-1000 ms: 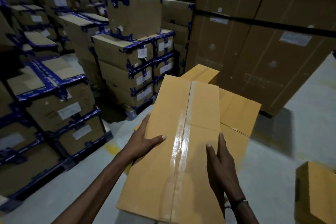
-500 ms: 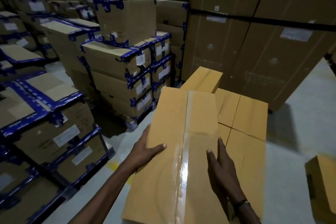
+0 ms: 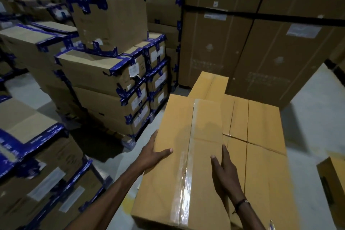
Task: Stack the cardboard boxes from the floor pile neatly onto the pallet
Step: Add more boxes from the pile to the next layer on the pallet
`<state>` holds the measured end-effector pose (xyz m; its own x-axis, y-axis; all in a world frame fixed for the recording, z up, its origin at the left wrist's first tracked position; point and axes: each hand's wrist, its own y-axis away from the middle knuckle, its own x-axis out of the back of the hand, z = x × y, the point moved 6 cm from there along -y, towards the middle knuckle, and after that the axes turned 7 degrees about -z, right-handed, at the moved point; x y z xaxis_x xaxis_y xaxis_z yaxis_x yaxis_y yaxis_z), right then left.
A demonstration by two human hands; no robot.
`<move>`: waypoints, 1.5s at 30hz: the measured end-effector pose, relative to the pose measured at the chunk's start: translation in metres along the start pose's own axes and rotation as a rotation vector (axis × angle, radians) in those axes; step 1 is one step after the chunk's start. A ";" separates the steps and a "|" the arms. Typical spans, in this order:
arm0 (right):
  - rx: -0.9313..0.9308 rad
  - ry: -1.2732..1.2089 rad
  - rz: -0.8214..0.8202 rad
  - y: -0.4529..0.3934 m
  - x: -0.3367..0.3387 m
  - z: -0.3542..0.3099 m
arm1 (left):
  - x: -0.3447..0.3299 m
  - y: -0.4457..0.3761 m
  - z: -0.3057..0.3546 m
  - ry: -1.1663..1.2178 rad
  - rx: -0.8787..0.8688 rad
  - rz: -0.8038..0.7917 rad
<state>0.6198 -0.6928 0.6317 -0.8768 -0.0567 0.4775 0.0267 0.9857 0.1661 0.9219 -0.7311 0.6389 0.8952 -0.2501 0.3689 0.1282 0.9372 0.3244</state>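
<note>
A: Boxes, left to right?
B: All sealed, contents not visible. Lower left of frame: blue-taped cartons (image 3: pixel 35 155) with white labels, stacked. Centre left: another blue-taped stack (image 3: pixel 104 87), several layers, one larger box (image 3: pixel 110 18) sitting on top, tape torn in places. Upper right: tall brown cartons (image 3: pixel 261 43) with a black strap (image 3: pixel 280 18) across them, forming a wall.

A: Task box?
B: Tan cardboard box (image 3: pixel 188 155), lower centre, long side running away from the camera, clear tape (image 3: pixel 184 183) along its top seam. It's held up, next to and partly overlapping the tan stacked boxes (image 3: pixel 261 136) on its right. One more tan box (image 3: pixel 209 84) lies just beyond, against the tall cartons. Can't see a pallet under them.

A: Anything else around?
B: Grey concrete floor (image 3: pixel 308 117), open at right. A strip of floor between the blue-taped stack and the held box. Another tan box (image 3: pixel 334 183) cut off at the right edge, lower right, well apart from the rest.

A: Hands?
B: Left hand (image 3: pixel 155 153) grips the box's left edge about mid-length, thumb on top, fingers wrapped under. Right hand (image 3: pixel 224 172) is on the right edge, thumb on the top face, fingers down the side between the box and the stack next to it. Hands apart, one per side, both clamped on the box. Dark band (image 3: pixel 241 202) on the right wrist.
</note>
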 end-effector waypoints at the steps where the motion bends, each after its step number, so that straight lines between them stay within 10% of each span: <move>1: -0.023 0.001 -0.004 -0.011 -0.005 0.001 | 0.006 -0.012 -0.002 0.001 0.011 -0.013; 22: -0.370 -0.157 0.215 -0.086 -0.094 0.034 | 0.051 -0.189 -0.059 0.028 0.034 -0.484; 45: -0.466 -0.114 0.115 -0.166 -0.079 0.107 | 0.001 -0.267 -0.098 0.024 0.170 -0.417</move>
<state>0.6337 -0.8347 0.4741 -0.9017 0.0920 0.4226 0.3158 0.8076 0.4980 0.9308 -0.9579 0.4675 0.7919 -0.5903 0.1565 0.4101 0.7039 0.5799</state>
